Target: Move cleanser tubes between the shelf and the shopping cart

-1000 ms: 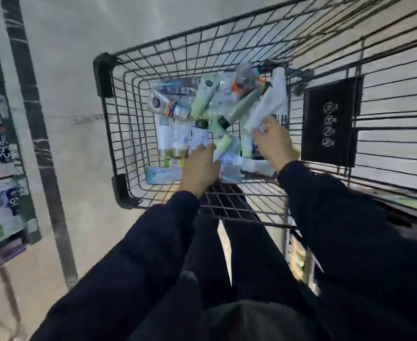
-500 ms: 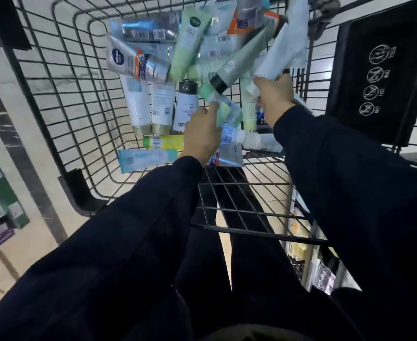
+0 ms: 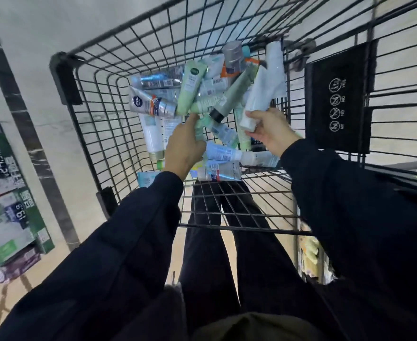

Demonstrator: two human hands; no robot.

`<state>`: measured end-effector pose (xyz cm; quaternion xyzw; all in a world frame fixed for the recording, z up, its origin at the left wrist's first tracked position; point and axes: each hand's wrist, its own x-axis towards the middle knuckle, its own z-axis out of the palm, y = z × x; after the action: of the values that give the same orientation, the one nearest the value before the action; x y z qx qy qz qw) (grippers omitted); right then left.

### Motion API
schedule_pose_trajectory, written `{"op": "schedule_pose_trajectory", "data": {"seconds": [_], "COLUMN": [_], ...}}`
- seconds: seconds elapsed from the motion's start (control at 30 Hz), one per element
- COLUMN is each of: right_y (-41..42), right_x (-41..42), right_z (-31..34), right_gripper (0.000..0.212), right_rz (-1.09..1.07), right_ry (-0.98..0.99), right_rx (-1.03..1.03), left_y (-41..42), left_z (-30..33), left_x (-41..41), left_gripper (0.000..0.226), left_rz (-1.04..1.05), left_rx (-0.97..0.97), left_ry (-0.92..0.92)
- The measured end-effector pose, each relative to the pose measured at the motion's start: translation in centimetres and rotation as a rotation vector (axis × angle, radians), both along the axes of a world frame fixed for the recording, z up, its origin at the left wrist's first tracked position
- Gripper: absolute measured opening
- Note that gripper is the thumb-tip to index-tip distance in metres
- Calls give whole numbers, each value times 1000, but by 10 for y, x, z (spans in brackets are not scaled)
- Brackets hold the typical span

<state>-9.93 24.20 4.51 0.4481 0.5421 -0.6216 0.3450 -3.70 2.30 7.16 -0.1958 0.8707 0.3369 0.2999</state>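
My right hand (image 3: 269, 130) grips a white tube (image 3: 261, 94) over the shopping cart (image 3: 99, 134). My left hand (image 3: 184, 148) curls around a pale green tube (image 3: 199, 130) in the pile.

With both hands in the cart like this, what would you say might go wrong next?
1. The right hand pinches the white plastic tube only near its cap end, so it may slip.
2. Lifting the pale green tube gripped by the left hand may shift the grey black-capped tube lying nearby.
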Motion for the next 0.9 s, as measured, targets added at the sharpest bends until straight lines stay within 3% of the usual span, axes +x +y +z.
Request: {"op": "schedule_pose_trajectory", "data": {"seconds": [0.1, 0.23, 0.37, 0.5, 0.63, 0.73, 0.9], "right_y": [0, 6, 11, 11, 9, 6, -1], "right_x": [8, 20, 36, 58, 88, 114, 165], "right_z": [41, 109, 179, 240, 278, 293, 318], "right_gripper": [59, 59, 66, 54, 57, 57, 52], "right_rz": [0, -34, -92, -116, -153, -316, -569], "right_ry": [60, 168, 252, 341, 404, 455, 552], "right_rx": [21, -34, -114, -130, -83, -129, -148], "left_y": [-5, -9, -9, -9, 0, 10, 26], "left_z": [46, 109, 172, 215, 242, 258, 295], "left_x": [-5, -8, 0, 13, 19, 21, 31], "left_gripper": [46, 52, 45, 43, 26, 18, 46], "left_rz": [274, 572, 714, 746, 744, 681, 388], "left_rx": [136, 303, 560, 739, 893, 998, 1105], "left_ry": [-1, -8, 19, -6, -128, -208, -295]}}
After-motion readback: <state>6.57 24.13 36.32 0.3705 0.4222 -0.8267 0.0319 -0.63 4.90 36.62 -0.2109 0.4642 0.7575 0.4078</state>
